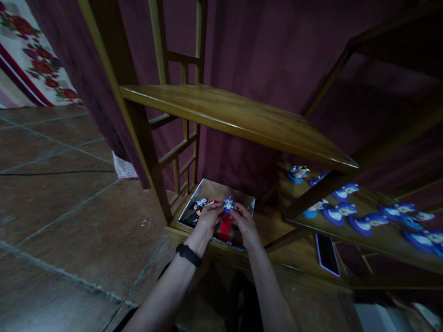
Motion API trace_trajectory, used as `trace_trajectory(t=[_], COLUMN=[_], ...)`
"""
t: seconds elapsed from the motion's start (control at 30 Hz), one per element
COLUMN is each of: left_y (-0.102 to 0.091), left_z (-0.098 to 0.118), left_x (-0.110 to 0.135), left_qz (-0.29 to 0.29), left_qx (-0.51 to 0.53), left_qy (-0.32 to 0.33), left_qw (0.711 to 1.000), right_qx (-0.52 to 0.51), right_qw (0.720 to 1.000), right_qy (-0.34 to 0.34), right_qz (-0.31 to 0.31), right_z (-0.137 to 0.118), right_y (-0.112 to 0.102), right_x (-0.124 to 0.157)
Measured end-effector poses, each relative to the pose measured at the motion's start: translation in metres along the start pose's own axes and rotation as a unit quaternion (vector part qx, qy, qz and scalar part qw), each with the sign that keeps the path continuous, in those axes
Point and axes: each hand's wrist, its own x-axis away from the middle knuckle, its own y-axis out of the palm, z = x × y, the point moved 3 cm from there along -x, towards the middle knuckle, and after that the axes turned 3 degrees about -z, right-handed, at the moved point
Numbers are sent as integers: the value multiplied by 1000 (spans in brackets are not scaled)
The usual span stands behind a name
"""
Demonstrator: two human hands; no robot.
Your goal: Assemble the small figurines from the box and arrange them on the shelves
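Between my two hands is a small figurine with blue-purple hair, held above an open white box. The fingers of my left hand pinch its left side. On the other side, the fingertips of my right hand close on it too. Inside the box lie more figurines with dark hair and red parts, partly covered by my hands. A black band circles my left wrist.
The box stands on the low ledge of a wooden shelf unit, under a shelf board. To the right, several blue-based figurines stand on another shelf. A phone lies below them. Tiled floor extends left.
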Motion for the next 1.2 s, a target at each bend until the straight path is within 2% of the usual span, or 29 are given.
trace_trajectory(t=[0.1, 0.3, 0.57, 0.7, 0.87, 1.2], left_y=[0, 0, 0, 4, 8, 8], left_z=[0, -3, -5, -4, -2, 2], left_x=[0, 0, -1, 0, 4, 6], left_qz=[1, -23, -33, -79, -136, -131], left_qx=[5, 0, -8, -10, -68, -139], left_qy=[1, -6, 6, 19, 40, 40], left_qw=[1000, 1000, 999, 997, 988, 981], right_qx=[1, -35, -49, -61, -76, -76], right_qw=[1000, 998, 997, 997, 996, 996], right_qy=[16, 45, 51, 48, 48, 50], right_qz=[-17, -10, -22, -5, 12, 0], right_z=[0, -3, -4, -4, -4, -5], right_y=[-1, -6, -9, -11, -13, -12], right_x=[-1, 0, -1, 0, -1, -1])
